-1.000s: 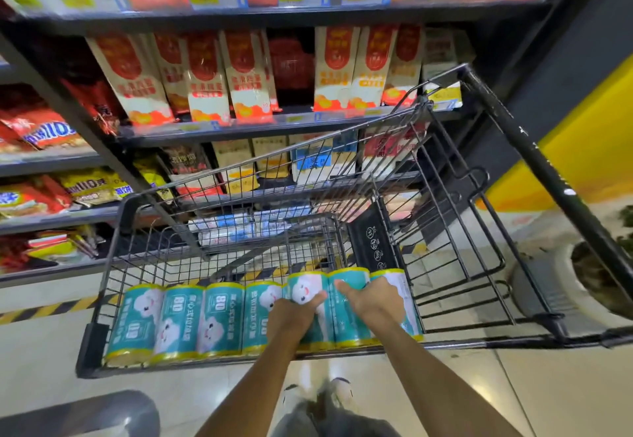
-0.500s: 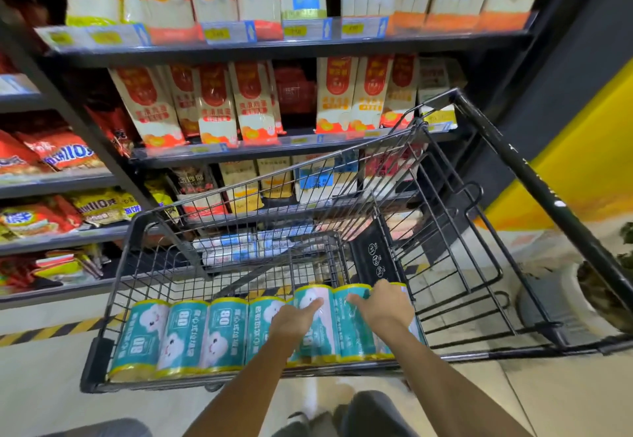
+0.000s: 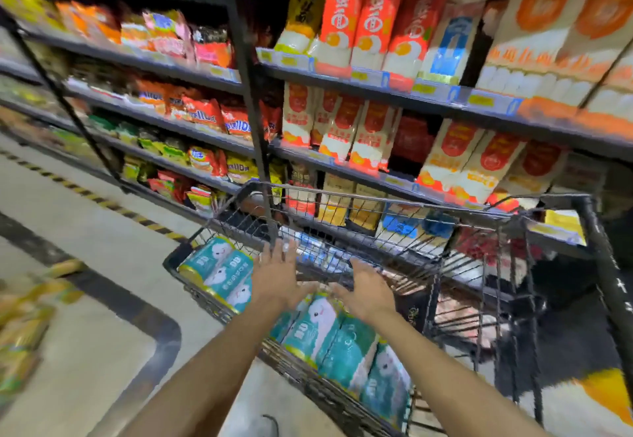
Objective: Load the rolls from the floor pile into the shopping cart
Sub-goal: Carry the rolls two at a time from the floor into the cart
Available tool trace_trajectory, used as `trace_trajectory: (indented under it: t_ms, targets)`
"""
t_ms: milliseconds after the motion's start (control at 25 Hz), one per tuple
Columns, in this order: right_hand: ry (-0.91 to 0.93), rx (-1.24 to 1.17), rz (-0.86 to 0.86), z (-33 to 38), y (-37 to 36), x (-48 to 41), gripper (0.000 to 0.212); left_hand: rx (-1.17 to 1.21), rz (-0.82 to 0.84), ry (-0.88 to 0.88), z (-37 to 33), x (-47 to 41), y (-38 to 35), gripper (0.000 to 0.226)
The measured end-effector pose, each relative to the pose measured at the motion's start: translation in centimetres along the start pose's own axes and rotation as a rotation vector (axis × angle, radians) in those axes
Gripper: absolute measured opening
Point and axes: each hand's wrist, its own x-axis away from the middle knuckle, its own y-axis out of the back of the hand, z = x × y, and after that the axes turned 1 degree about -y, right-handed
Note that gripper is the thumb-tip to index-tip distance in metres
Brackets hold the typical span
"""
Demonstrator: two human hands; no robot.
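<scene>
A black wire shopping cart (image 3: 404, 258) stands against the shelves. Several teal rolls (image 3: 329, 337) with white cartoon figures lie side by side along its near side. My left hand (image 3: 277, 275) hovers over the row with fingers spread and holds nothing. My right hand (image 3: 368, 291) is beside it, also open, just above the rolls. More packs, blurred yellow and green, lie on the floor at the far left (image 3: 20, 327).
Store shelving (image 3: 342, 73) packed with red, orange and white food packs runs behind the cart. A black upright post (image 3: 246, 94) stands near the cart's far left corner. Pale floor with a black-and-yellow stripe (image 3: 102, 200) stretches to the left.
Both hands have let go of the rolls and lifted off them, fingers now spread. The view has swung left and tilted, bringing the floor and the pile into sight.
</scene>
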Motion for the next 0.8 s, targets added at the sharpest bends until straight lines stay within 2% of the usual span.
trace_trajectory:
  t_ms: [200,520,800]
  targets:
    - [0.310,0.060,0.100,5.9,-0.3,0.2,0.080,0.047,-0.134,0.292,5.3,6.5,1.3,0.098]
    - [0.838,0.071,0.227,17.9,-6.2,5.8,0.078,0.124,-0.301,0.767,15.4,20.5,-0.4,0.089]
    - [1.086,0.173,0.400,27.1,-12.7,12.6,0.078,0.228,-0.390,1.116,21.8,32.3,-3.6,0.090]
